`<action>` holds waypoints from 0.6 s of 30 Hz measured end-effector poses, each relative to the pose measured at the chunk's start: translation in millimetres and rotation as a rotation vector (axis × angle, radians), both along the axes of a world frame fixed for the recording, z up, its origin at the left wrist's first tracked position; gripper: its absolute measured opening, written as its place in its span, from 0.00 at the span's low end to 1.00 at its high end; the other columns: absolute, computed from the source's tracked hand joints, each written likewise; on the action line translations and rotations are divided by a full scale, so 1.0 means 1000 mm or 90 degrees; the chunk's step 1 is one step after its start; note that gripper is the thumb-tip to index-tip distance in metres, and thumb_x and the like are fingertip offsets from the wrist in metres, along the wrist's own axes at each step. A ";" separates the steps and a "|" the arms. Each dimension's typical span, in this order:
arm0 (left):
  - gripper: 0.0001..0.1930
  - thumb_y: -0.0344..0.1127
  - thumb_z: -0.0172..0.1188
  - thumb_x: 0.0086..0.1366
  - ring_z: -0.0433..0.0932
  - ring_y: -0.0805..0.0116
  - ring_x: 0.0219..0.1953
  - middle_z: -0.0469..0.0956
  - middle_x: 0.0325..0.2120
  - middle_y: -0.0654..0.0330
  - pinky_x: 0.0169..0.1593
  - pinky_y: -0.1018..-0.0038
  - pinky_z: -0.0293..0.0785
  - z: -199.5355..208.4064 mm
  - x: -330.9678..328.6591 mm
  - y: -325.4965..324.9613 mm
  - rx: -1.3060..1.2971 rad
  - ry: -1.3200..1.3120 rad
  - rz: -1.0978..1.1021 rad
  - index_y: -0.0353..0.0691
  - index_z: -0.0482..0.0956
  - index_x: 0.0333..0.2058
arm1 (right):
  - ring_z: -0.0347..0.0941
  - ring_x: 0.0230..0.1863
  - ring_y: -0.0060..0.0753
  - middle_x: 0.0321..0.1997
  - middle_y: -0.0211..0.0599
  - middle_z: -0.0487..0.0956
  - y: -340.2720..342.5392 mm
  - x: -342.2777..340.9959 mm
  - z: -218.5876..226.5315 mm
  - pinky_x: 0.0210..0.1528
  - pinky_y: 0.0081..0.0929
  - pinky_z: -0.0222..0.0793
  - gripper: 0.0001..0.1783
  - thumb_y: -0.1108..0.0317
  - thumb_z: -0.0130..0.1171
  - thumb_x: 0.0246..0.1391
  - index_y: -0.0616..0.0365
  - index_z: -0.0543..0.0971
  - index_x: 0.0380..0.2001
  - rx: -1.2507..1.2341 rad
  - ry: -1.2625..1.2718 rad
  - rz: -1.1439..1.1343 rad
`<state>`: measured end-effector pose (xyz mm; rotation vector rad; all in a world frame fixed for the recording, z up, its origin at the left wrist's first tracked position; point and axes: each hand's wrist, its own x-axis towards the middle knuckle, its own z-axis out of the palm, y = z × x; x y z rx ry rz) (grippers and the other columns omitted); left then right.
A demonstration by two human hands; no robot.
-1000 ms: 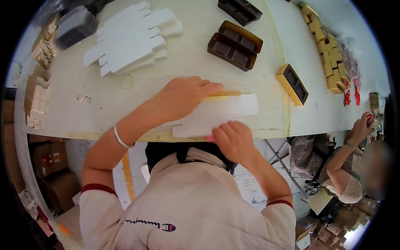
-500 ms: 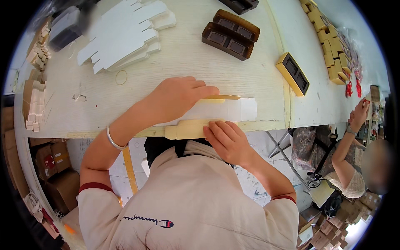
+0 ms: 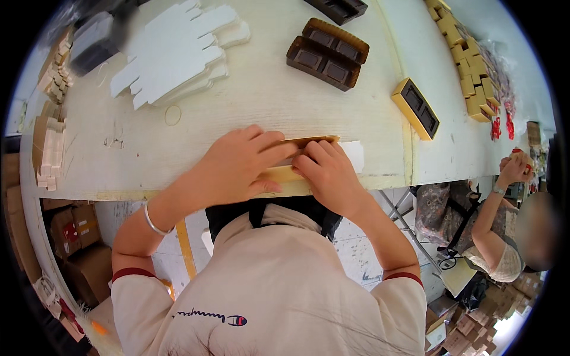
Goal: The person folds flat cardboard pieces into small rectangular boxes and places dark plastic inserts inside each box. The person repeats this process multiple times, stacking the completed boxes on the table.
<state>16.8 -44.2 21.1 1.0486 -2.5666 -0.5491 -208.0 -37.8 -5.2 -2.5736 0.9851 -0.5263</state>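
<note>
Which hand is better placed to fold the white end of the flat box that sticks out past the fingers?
Probably the right hand. Its fingers lie beside the white end of the flat box, while the left hand presses the box further left, near the table edge.

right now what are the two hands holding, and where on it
Both press a flat tan-and-white cardboard box blank on the table's near edge: the left hand covers its left part, the right hand pinches the middle fold.
</note>
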 end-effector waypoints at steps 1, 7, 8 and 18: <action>0.25 0.42 0.67 0.50 0.71 0.56 0.40 0.72 0.46 0.57 0.42 0.65 0.72 -0.005 0.001 0.005 -0.050 -0.023 -0.006 0.42 0.74 0.47 | 0.66 0.38 0.38 0.33 0.34 0.68 0.001 -0.001 0.000 0.46 0.35 0.62 0.09 0.76 0.57 0.43 0.55 0.74 0.32 0.008 0.009 -0.004; 0.31 0.50 0.70 0.48 0.72 0.57 0.43 0.67 0.51 0.52 0.42 0.69 0.75 -0.010 -0.027 0.023 -0.067 -0.070 0.200 0.33 0.73 0.45 | 0.67 0.41 0.35 0.45 0.35 0.72 -0.012 0.000 0.013 0.44 0.32 0.63 0.14 0.72 0.56 0.44 0.52 0.76 0.38 -0.230 0.007 -0.025; 0.33 0.50 0.70 0.48 0.72 0.55 0.45 0.65 0.54 0.50 0.43 0.68 0.75 -0.007 -0.027 0.022 -0.018 -0.038 0.186 0.32 0.72 0.46 | 0.68 0.42 0.35 0.47 0.35 0.72 -0.007 0.001 0.012 0.45 0.32 0.63 0.15 0.71 0.57 0.44 0.52 0.76 0.39 -0.218 0.002 0.000; 0.28 0.38 0.72 0.45 0.73 0.61 0.43 0.65 0.57 0.56 0.43 0.71 0.75 0.006 0.024 0.013 0.127 0.031 -0.090 0.34 0.74 0.45 | 0.66 0.34 0.41 0.46 0.36 0.74 0.011 -0.015 -0.002 0.39 0.34 0.67 0.18 0.65 0.71 0.38 0.56 0.77 0.34 0.008 -0.171 0.073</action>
